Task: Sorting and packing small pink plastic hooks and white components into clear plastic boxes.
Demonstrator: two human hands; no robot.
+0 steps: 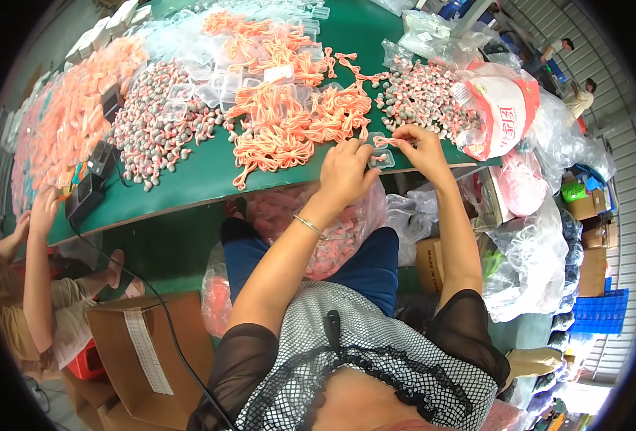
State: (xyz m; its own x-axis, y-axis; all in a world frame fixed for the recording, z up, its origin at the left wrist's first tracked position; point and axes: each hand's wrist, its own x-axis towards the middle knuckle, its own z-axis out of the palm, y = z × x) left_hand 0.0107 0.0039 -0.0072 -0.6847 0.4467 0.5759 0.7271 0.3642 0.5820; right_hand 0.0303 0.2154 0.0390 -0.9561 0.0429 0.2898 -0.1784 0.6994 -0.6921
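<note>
A small clear plastic box [382,159] lies at the table's near edge, between my two hands. My left hand [345,171] is closed on the left side of the box, thumb toward me and fingers on the far side. From the right, my right hand [420,149] pinches at the far part of the box, where something pinkish shows; its exact kind is too small to tell. Just beyond my left hand lies a heap of orange looped cords [278,144]. Past my right hand spreads a pile of small grey-and-pink pieces [429,97].
The green table [210,183] also bears a second pile of grey-and-pink pieces [156,118] and loose clear boxes [221,90]. A red-and-white sack [501,108] lies at the right. A co-worker's hand [43,208] is at the left near a black device [86,195]. A filled plastic bag [339,248] hangs at my knees.
</note>
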